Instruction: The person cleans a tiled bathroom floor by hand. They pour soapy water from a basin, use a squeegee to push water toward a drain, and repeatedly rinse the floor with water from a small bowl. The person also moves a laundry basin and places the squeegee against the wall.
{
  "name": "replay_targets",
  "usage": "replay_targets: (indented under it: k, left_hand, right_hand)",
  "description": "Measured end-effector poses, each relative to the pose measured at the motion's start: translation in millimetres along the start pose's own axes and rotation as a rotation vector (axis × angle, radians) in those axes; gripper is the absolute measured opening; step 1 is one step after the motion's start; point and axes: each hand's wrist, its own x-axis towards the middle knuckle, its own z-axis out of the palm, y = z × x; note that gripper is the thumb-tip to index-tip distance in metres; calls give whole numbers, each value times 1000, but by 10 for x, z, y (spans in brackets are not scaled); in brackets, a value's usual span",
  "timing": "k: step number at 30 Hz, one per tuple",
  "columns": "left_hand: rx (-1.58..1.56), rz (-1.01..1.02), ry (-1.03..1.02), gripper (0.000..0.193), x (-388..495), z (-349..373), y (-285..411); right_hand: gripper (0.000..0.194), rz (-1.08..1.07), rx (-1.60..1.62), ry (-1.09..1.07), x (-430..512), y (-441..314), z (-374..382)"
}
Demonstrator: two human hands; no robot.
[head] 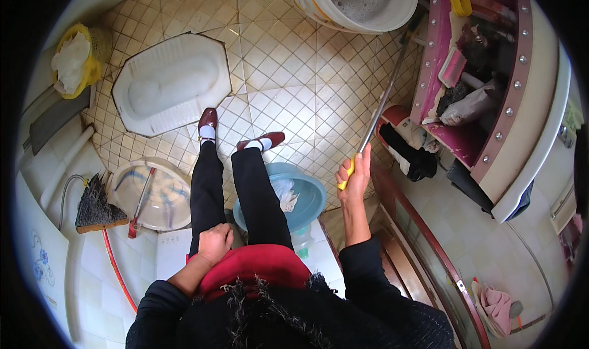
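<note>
My right hand [355,179] is wrapped around the yellow grip of a long metal-handled tool [383,98], with one finger laid along the rod. The rod slants up and away to the floor beside the pink vanity cabinet [425,73]. Its dark far end lies in shadow near a white bucket [395,8] of foamy grey water, so I cannot tell what head it has. My left hand [215,243] rests as a fist on my thigh, by the hem of a red garment [257,266]. Nothing shows in it.
A squat toilet [171,84] is set in the tiled floor [285,100]. Near my legs are a blue basin [308,197] with cloth inside and a patterned basin [170,192]. A yellow wastebasket [99,50] stands far left, a broom head [99,204] nearer. A brown-framed door [428,231] is at right.
</note>
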Motion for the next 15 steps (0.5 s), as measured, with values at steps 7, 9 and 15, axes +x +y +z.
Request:
replay_targets:
  k: [7, 9, 15]
  left_hand:
    - [-1, -14, -14, 13, 23, -15, 21]
    - [12, -17, -12, 13, 20, -9, 22]
    - [41, -11, -39, 14, 31, 23, 47]
  right_hand:
    - [44, -110, -48, -98, 1201, -622, 16]
    - [46, -90, -147, -34, 1676, -838, 132]
    - [52, -201, -739, 10, 1777, -701, -285]
